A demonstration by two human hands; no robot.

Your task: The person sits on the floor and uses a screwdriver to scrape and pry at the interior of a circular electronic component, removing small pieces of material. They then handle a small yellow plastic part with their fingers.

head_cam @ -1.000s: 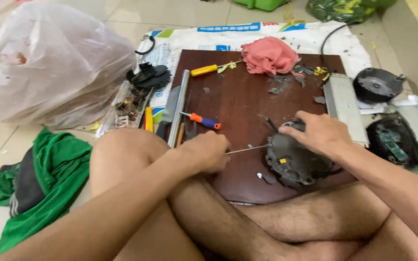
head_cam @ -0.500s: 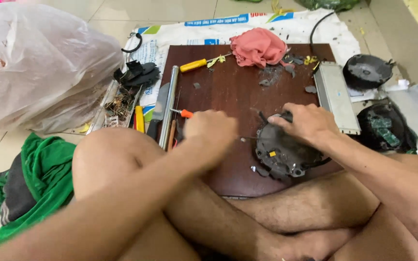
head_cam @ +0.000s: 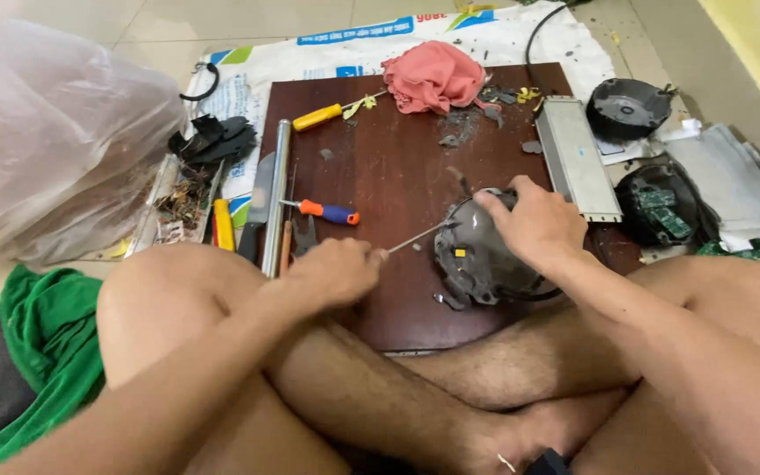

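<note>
You are gripping a thin screwdriver [head_cam: 411, 238] in your closed left hand [head_cam: 332, 273], its tip touching the round grey housing [head_cam: 477, 255] at three o'clock; your right hand [head_cam: 534, 224] is clamping it on the brown board [head_cam: 389, 167]. Keep the shaft level.

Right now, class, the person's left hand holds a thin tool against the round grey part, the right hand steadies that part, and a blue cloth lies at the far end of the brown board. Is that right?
Not quite: the cloth is pink-red, not blue. The head view shows it at the far end of the brown board. The rest holds: the left hand holds the thin tool against the round grey part, steadied by the right hand.
</note>
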